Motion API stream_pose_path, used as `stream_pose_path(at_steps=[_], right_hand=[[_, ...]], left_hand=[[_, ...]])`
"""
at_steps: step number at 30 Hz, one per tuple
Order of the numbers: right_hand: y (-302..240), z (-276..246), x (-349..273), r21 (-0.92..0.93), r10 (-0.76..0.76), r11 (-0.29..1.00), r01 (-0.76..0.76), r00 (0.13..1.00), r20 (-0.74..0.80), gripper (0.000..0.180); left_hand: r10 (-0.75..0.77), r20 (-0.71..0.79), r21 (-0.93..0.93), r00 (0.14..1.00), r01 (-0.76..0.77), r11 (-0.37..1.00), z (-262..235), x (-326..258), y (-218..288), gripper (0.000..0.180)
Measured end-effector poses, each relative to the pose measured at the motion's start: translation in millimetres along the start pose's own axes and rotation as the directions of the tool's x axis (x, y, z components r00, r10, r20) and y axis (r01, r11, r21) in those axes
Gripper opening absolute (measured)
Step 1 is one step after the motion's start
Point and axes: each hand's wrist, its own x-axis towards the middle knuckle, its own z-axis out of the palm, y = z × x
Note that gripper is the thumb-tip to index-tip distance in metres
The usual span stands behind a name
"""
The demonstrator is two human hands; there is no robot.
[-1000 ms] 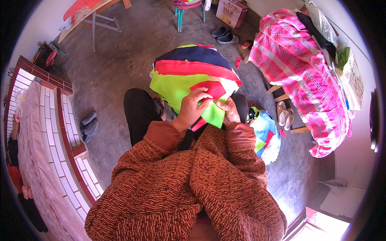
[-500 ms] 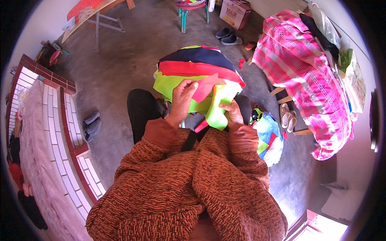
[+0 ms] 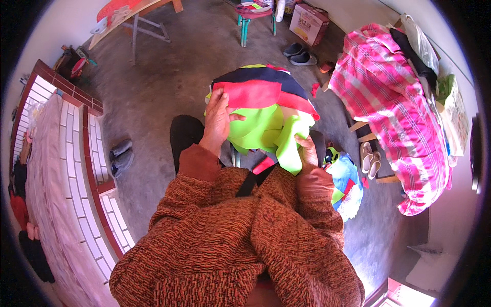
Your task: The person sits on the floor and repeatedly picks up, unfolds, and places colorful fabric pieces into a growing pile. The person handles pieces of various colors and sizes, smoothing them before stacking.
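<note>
On the lap, two hands, left hand (image 3: 217, 123) and right hand (image 3: 308, 150), grip one cloth stack (image 3: 263, 110).

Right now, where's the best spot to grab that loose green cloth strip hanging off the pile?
Probably pinch the green strip near its lower hanging end, from the right, where the right hand already touches it; that end droops free of the fabric pile.
</note>
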Motion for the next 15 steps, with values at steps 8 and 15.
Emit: stream_pose_path(at_steps=[8,15], right_hand=[[4,-16,7,-0.036,0.002,0.999,-0.002,1.0,0.0,0.043],[4,-22,8,-0.027,0.022,0.999,-0.023,1.0,-0.015,0.045]], left_hand=[[-0.018,-0.195,0.193,0.981,0.057,0.98,-48,0,-26,0.021],[-0.019,-0.202,0.312,0.979,0.083,0.947,-58,3,-27,0.037]])
